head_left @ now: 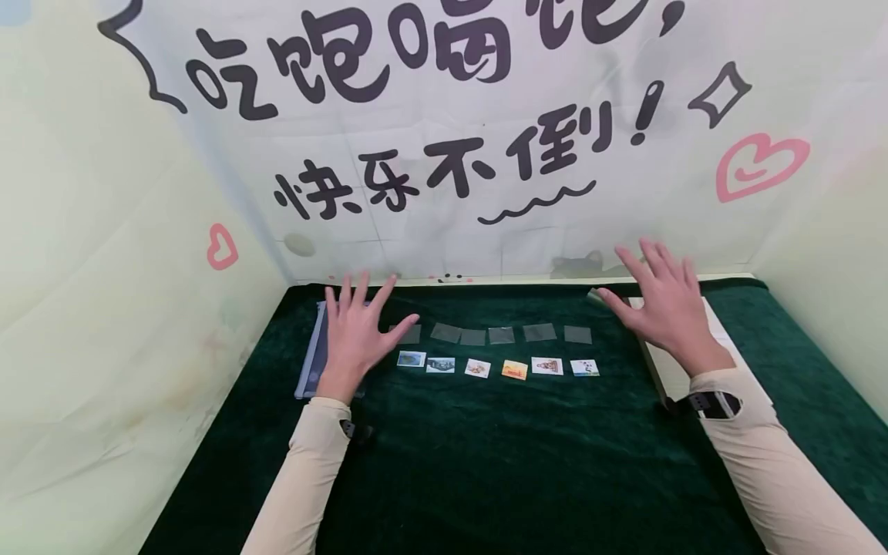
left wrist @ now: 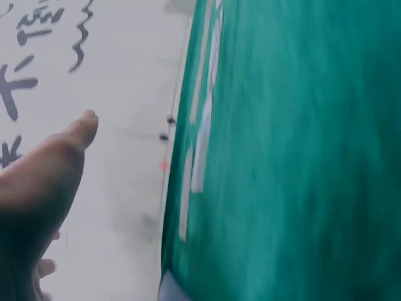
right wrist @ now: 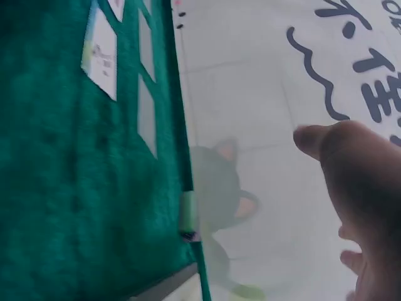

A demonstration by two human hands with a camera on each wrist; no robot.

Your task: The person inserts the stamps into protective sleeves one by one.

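My left hand (head_left: 355, 339) is raised with fingers spread, overlapping a blue-grey zip pouch (head_left: 314, 362) in the head view. My right hand (head_left: 666, 308) is also lifted, fingers apart, in front of a white box (head_left: 728, 354) at the right. Neither hand holds anything. Between them lies a row of small picture stamps, among them a blue one (head_left: 412, 359), an orange one (head_left: 515, 370) and a white one (head_left: 585, 368). Behind these runs a row of small clear sleeves (head_left: 539, 332). The left thumb (left wrist: 59, 157) and right thumb (right wrist: 351, 150) stick out in the wrist views.
A dark green cloth (head_left: 486, 462) covers the table. A small green object (right wrist: 188, 213) sits at the back edge, near the box. White printed sheeting (head_left: 444, 239) hangs behind the table, and pale walls stand at both sides.
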